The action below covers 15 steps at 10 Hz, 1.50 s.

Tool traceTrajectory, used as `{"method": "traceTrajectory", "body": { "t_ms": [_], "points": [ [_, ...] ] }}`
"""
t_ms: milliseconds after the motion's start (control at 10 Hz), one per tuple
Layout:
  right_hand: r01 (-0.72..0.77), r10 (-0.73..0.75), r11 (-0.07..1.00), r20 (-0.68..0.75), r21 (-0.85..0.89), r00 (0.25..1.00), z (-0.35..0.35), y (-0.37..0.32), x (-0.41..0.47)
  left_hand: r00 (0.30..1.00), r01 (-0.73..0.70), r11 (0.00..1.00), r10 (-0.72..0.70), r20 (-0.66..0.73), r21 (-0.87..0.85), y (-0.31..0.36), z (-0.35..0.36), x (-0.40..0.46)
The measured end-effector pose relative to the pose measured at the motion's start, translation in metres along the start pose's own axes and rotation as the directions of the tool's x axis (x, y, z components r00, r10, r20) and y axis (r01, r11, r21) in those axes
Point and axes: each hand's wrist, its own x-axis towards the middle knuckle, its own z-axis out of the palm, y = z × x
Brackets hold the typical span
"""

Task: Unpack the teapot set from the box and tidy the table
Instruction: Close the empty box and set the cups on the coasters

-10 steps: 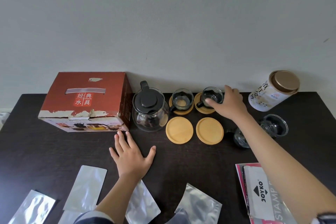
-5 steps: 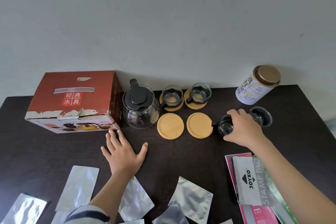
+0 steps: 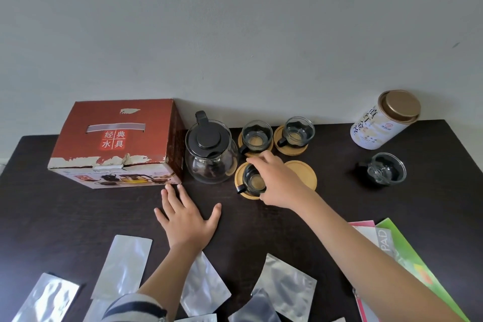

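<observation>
Right hand point(image 3: 277, 181) grips a glass cup point(image 3: 252, 182) from above, on the near-left coaster point(image 3: 241, 192) — left hand point(image 3: 187, 219) lies flat, fingers spread, on the table point(image 3: 339, 191). Next, probably: let go, fetch the last cup point(image 3: 386, 170) for the bare coaster point(image 3: 304, 175) — the teapot point(image 3: 210, 154) stands beside the box point(image 3: 117, 144).

The box point(image 3: 115, 144) is red with white torn edges, the coasters point(image 3: 300, 175) pale wood, the sleeve point(image 3: 136, 306) seemingly grey-striped.

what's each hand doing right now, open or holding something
Left hand: open, fingers spread flat on the table.
Right hand: fingers curled round a glass cup on a wooden coaster.
</observation>
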Motion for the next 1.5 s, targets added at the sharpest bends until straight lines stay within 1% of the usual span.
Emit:
{"method": "traceTrajectory", "body": {
  "t_ms": [100, 300, 400, 500, 600, 700, 800, 900, 1000, 1100, 1200, 1300, 1400, 1500],
  "points": [
    [0.005, -0.005, 0.999, 0.002, 0.034, 1.0, 0.001, 0.0, 0.005, 1.0, -0.003, 1.0, 0.003, -0.003, 0.003, 0.0, 0.001, 0.0],
    [0.0, 0.004, 0.982, -0.018, 0.188, 1.0, 0.003, 0.009, -0.008, 1.0, -0.008, 1.0, 0.008, 0.003, 0.004, -0.001, 0.003, 0.001],
    [-0.039, 0.056, 0.971, -0.064, 0.236, 0.996, -0.005, 0.025, -0.022, 1.0, -0.009, 1.0, 0.009, -0.002, -0.001, -0.001, 0.003, 0.001],
    [-0.153, 0.21, 0.957, -0.227, 0.245, 0.951, -0.016, 0.057, -0.037, 1.0, -0.008, 1.0, 0.008, -0.002, -0.004, -0.001, 0.002, 0.0],
    [-0.363, 0.44, 0.895, -0.369, 0.26, 0.819, -0.032, 0.1, -0.048, 1.0, -0.01, 1.0, 0.01, -0.006, -0.004, -0.001, 0.002, 0.0],
    [-0.647, 0.674, 0.73, -0.384, 0.218, 0.631, -0.045, 0.144, -0.054, 1.0, -0.011, 1.0, 0.011, 0.0, -0.007, -0.001, 0.003, 0.0],
    [-0.789, 0.808, 0.577, -0.288, 0.21, 0.514, -0.047, 0.174, -0.057, 1.0, -0.01, 1.0, 0.01, 0.001, -0.011, -0.002, 0.003, 0.0],
    [-0.785, 0.852, 0.523, -0.204, 0.33, 0.482, -0.043, 0.18, -0.058, 1.0, -0.009, 1.0, 0.009, -0.001, -0.01, -0.002, 0.003, 0.0],
    [-0.751, 0.841, 0.542, -0.253, 0.378, 0.479, -0.031, 0.171, -0.059, 1.0, -0.007, 1.0, 0.007, -0.005, -0.015, -0.002, 0.003, 0.0],
    [-0.696, 0.788, 0.615, -0.276, 0.37, 0.55, -0.021, 0.155, -0.057, 1.0, -0.008, 1.0, 0.008, -0.007, -0.022, -0.002, 0.003, 0.0],
    [-0.615, 0.748, 0.653, -0.25, 0.441, 0.615, -0.018, 0.132, -0.052, 1.0, -0.004, 1.0, 0.004, -0.001, -0.013, -0.002, 0.003, 0.0],
    [-0.458, 0.635, 0.744, -0.303, 0.486, 0.71, -0.011, 0.105, -0.052, 1.0, -0.006, 1.0, 0.006, -0.001, -0.01, -0.002, 0.003, 0.0],
    [-0.321, 0.497, 0.833, -0.353, 0.45, 0.793, -0.002, 0.081, -0.05, 1.0, -0.009, 1.0, 0.009, -0.009, -0.021, -0.002, 0.003, 0.0],
    [-0.267, 0.399, 0.891, -0.355, 0.366, 0.845, 0.008, 0.066, -0.043, 1.0, -0.007, 1.0, 0.007, -0.008, -0.021, -0.001, 0.003, 0.001]
  ]
}}
